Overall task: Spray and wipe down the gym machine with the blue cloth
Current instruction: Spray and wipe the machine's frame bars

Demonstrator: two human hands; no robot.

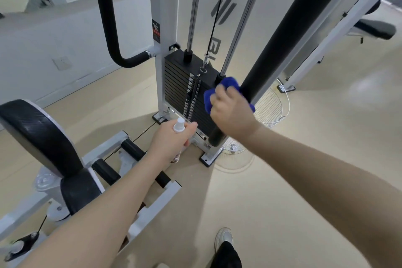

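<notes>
My right hand (pixel 232 113) grips the blue cloth (pixel 228 85) wrapped around the low end of a long black padded arm (pixel 289 30) of the gym machine. The cloth bulges out above and to both sides of my fingers. My left hand (pixel 171 139) holds a spray bottle (pixel 179 125) upright; its white cap sticks up above my fist and the body is mostly hidden. Behind both hands stands the black weight stack (pixel 176 80) with its chrome guide rods and cable.
A white frame post (pixel 163 28) rises left of the stack, with a curved black handle (pixel 108 28) beside it. A black padded seat (pixel 41 135) and foot rollers lie at lower left. A wire fan guard (pixel 269 106) sits on the floor behind the machine. My shoe (pixel 224 237) shows below.
</notes>
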